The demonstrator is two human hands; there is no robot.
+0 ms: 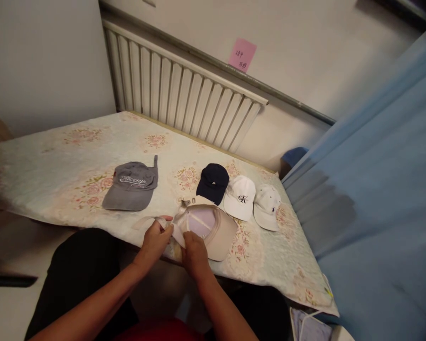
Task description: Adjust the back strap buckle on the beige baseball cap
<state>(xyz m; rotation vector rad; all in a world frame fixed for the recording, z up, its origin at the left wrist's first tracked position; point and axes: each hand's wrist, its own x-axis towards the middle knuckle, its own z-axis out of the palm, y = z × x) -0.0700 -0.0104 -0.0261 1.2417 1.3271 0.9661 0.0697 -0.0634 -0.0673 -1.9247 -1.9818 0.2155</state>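
A beige baseball cap (222, 239) lies near the table's front edge, its pale lilac inside facing up and its brim to the right. My left hand (158, 239) pinches the cap's light back strap (177, 234), and a loose end of it reaches out to the left. My right hand (195, 251) is closed on the same strap where it meets the cap. A metal buckle (193, 201) shows at the cap's far edge. To the left sits a grey cap (131, 187) with white lettering, its strap sticking up.
Behind the beige cap, a navy cap (213, 182), a white cap with black letters (240, 196) and another white cap (267, 206) stand in a row on the flowered tablecloth (81, 161). A radiator (184, 90) runs behind; a blue curtain (369, 180) hangs at right.
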